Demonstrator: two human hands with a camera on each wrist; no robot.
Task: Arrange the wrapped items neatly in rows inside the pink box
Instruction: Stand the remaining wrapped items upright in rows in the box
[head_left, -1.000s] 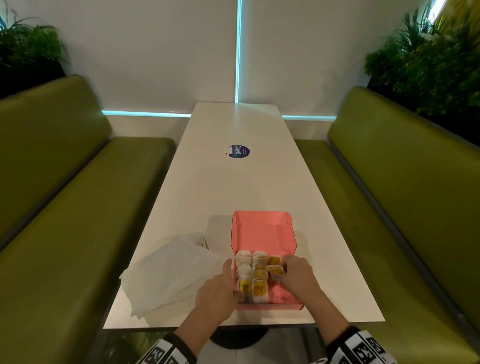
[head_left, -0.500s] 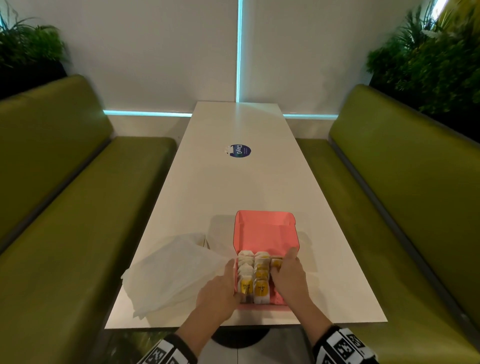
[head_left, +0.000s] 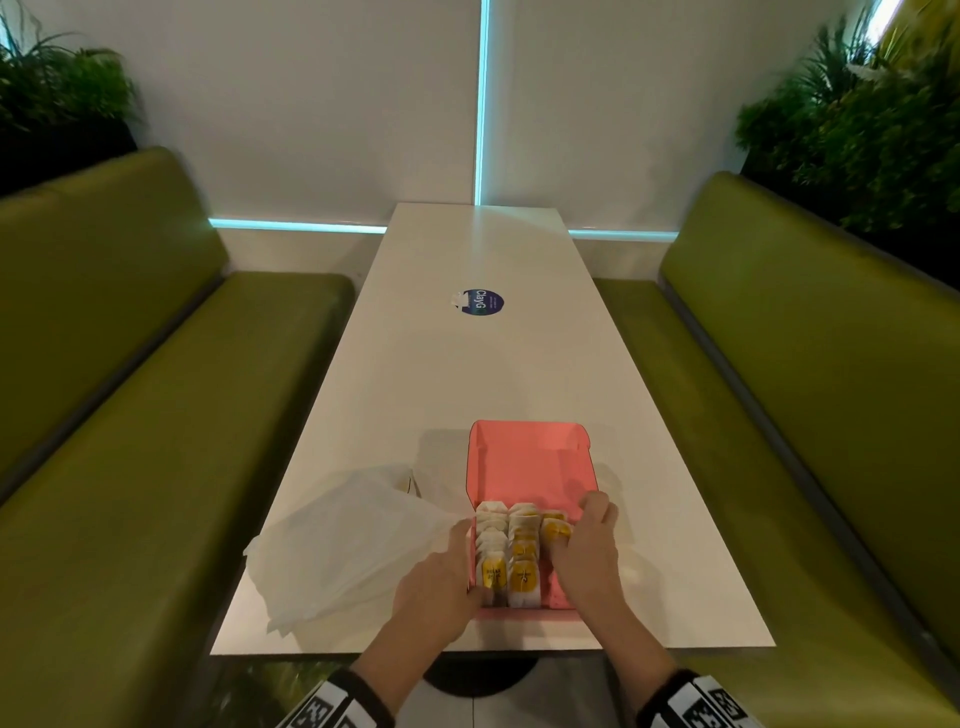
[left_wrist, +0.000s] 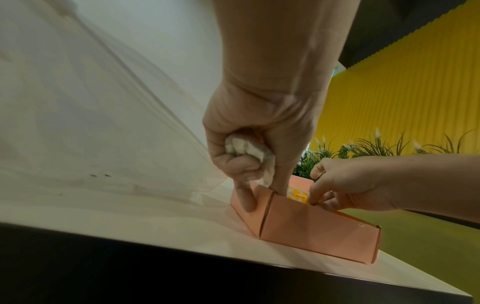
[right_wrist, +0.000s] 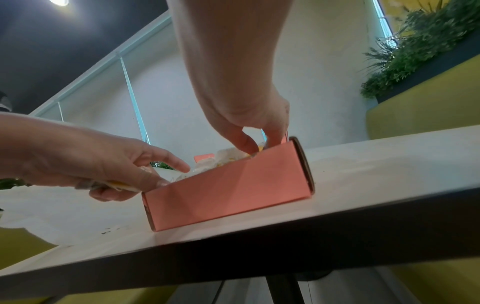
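The pink box (head_left: 519, 614) stands open near the table's front edge, its lid (head_left: 530, 457) laid back. Two full rows of white and yellow wrapped items (head_left: 491, 551) fill its left and middle, and a short third row (head_left: 555, 529) starts at the right. My left hand (head_left: 457, 566) presses its forefinger on the box's left wall (left_wrist: 306, 224) while its curled fingers grip a crumpled wrapped item (left_wrist: 246, 147). Reaching down into the box's right part (right_wrist: 233, 185), my right hand (head_left: 569, 525) pinches a yellow wrapped item of the third row between thumb and fingers.
A white plastic bag (head_left: 353, 545) lies on the white table (head_left: 467, 374) just left of the box. A round blue sticker (head_left: 483, 303) sits mid-table. Green benches (head_left: 130, 415) flank both sides, with plants (head_left: 857, 130) behind them.
My right hand has lowered its yellow wrapped item into the third row at the box's right. The left hand has stayed at the box's left wall.
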